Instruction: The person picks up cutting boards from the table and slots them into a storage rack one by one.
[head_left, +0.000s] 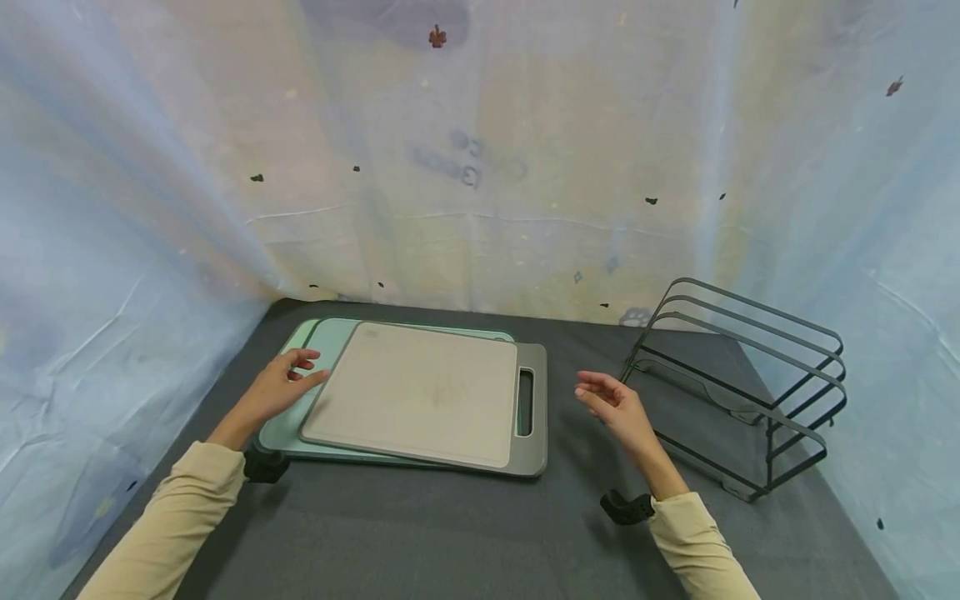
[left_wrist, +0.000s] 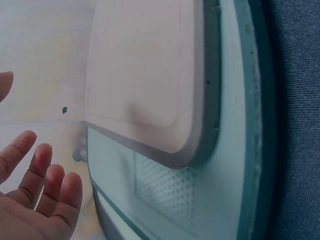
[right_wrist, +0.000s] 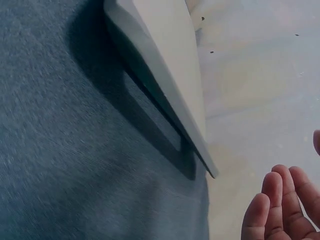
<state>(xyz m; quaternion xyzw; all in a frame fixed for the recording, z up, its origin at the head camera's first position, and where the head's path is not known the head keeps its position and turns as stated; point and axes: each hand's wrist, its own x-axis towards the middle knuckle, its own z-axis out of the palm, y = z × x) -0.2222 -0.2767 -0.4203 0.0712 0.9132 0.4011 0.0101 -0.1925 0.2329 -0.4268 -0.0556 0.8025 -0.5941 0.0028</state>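
Observation:
A stack of cutting boards lies flat on the dark grey cloth. On top is a beige cutting board point(head_left: 427, 392) with a grey rim and a slotted handle at its right end. Mint-green cutting boards point(head_left: 288, 437) lie beneath it, sticking out at the left and back; a dotted patch shows on one in the left wrist view. My left hand point(head_left: 279, 385) hovers over the stack's left end, fingers loosely bent and holding nothing. To the right of the handle, my right hand point(head_left: 611, 407) is raised with fingers slightly bent, also holding nothing.
A black wire rack point(head_left: 750, 400) with several parallel bars stands at the right, just beyond my right hand. The dark grey cloth point(head_left: 420, 533) covers the table. A pale patterned curtain point(head_left: 480, 167) hangs behind and along both sides.

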